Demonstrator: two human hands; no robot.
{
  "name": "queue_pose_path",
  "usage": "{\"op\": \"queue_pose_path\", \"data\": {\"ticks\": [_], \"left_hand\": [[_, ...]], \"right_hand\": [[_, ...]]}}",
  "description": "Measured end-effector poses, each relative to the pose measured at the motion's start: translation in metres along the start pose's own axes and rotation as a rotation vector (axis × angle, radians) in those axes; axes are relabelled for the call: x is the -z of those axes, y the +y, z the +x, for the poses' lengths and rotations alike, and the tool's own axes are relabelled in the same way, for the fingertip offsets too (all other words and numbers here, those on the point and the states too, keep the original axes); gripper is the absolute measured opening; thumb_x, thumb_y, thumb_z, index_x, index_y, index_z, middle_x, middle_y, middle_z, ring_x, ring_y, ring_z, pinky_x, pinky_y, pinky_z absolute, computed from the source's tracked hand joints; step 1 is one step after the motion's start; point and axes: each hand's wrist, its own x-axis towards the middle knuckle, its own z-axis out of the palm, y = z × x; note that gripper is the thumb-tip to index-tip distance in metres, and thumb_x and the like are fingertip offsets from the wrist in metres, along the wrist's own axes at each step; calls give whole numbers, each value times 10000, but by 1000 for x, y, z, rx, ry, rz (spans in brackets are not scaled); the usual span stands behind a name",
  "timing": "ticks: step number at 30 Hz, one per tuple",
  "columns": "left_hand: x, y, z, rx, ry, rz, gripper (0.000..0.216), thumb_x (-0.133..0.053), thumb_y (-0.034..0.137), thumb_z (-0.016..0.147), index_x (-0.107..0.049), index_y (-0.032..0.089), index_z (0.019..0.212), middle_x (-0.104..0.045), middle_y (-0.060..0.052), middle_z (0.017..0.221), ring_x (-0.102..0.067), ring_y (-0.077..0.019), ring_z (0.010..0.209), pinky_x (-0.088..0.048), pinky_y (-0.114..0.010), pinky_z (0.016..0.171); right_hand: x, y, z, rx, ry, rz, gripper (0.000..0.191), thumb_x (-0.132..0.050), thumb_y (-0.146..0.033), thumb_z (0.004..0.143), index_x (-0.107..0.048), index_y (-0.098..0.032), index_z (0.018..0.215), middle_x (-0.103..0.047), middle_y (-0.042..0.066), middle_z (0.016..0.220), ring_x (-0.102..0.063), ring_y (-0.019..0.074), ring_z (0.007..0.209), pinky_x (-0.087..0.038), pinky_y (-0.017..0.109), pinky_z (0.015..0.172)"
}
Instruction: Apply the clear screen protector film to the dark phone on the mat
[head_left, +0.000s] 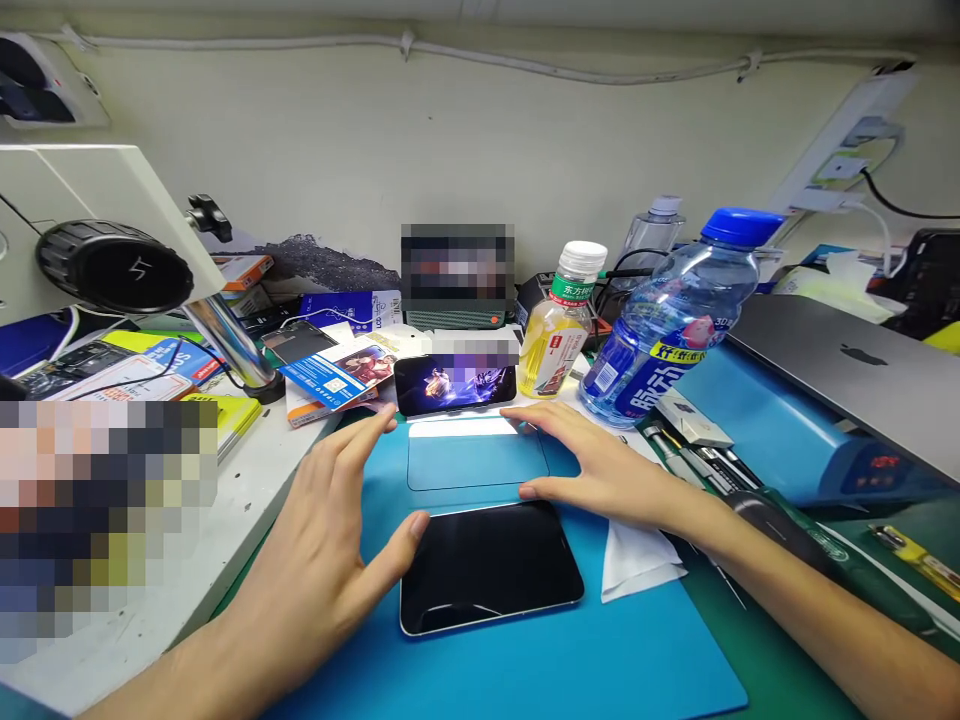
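Note:
A phone or small tablet with a dark screen and silver rim lies face up on the blue mat. Just beyond it is a clear rectangular glass sheet with a thin dark border, like a screen protector. My left hand is open to the left of both, its thumb tip by the device's far left corner. Over the sheet's right end, my right hand has thumb and fingers spread apart; whether its fingertips touch the sheet I cannot tell. Neither hand shows anything gripped.
A propped phone shows a lit picture behind the sheet. Two drink bottles, one yellow and one blue-capped, stand at the back right. A folded white cloth, screwdrivers and a laptop are on the right. A microscope stand rises at left.

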Motion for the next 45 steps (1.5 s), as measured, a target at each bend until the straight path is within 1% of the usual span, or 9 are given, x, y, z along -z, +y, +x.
{"op": "queue_pose_path", "data": {"ticks": [5,12,16,20,24,27,34,38,45], "left_hand": [[6,7,-6,-121,-2,-29,585,-526,395,1183,-291,360,1718,-541,-114,1533,-544,-324,1438,-462,-483,1212],[7,8,-4,-254,-81,12,383,-576,363,1139,-478,309,1506,-664,-88,1359,-651,-311,1255,-519,-426,1058],[4,6,0,-306,-82,-2,236,-559,471,1137,-484,273,1243,-706,-52,1145,-726,-242,922,-564,-352,794],[0,6,-1,-349,-82,104,390,-497,654,1140,-445,270,1106,-685,-29,984,-686,-214,674,-521,-345,587],[-3,8,-4,-315,-144,245,556,-636,797,1028,-514,255,1048,-710,-76,1014,-734,-291,743,-550,-415,603],[-4,10,-4,-286,-221,257,627,-781,825,917,-585,242,1043,-737,-96,1081,-775,-341,877,-575,-438,669],[0,9,-2,-331,-316,142,659,-877,756,882,-626,219,1169,-754,-129,1249,-787,-357,996,-604,-455,763],[0,9,-1,-331,-324,102,567,-907,623,915,-595,223,1169,-743,-82,1148,-780,-331,944,-605,-435,738],[-1,8,-3,-372,-287,109,598,-891,645,928,-542,237,1192,-756,-93,1201,-799,-326,945,-627,-438,734]], "right_hand": [[-2,4,1,9,-38,6,792,-780,-691,979,-569,-338,1657,-585,128,1691,-494,404,1607,-406,670,1326],[-5,9,0,37,9,-78,817,-730,-719,1013,-519,-325,1697,-583,139,1713,-534,374,1598,-479,616,1295],[8,-1,-5,55,143,-205,581,-551,-620,1134,-614,-291,1610,-668,136,1620,-623,351,1508,-533,588,1245],[18,-23,-34,13,311,-394,426,-456,-467,1184,-780,-222,1314,-811,160,1316,-740,384,1273,-577,626,1117],[3,-33,-80,-22,353,-556,487,-475,-505,1165,-827,-170,1143,-843,191,1108,-804,432,999,-633,614,827],[-14,-29,-105,-27,392,-696,478,-458,-502,1176,-829,-201,1161,-844,149,1084,-826,374,933,-653,537,753],[-29,-36,-114,-125,528,-466,263,-585,-453,1141,-780,-302,1050,-832,85,1045,-820,333,960,-688,509,814],[-44,-56,-111,-33,599,-388,141,-646,-359,1122,-779,-312,1116,-833,78,1082,-821,308,984,-698,470,852],[-65,-73,-115,91,592,-404,173,-621,-295,1154,-793,-280,1160,-853,31,1112,-845,197,1035,-700,285,917]]}}
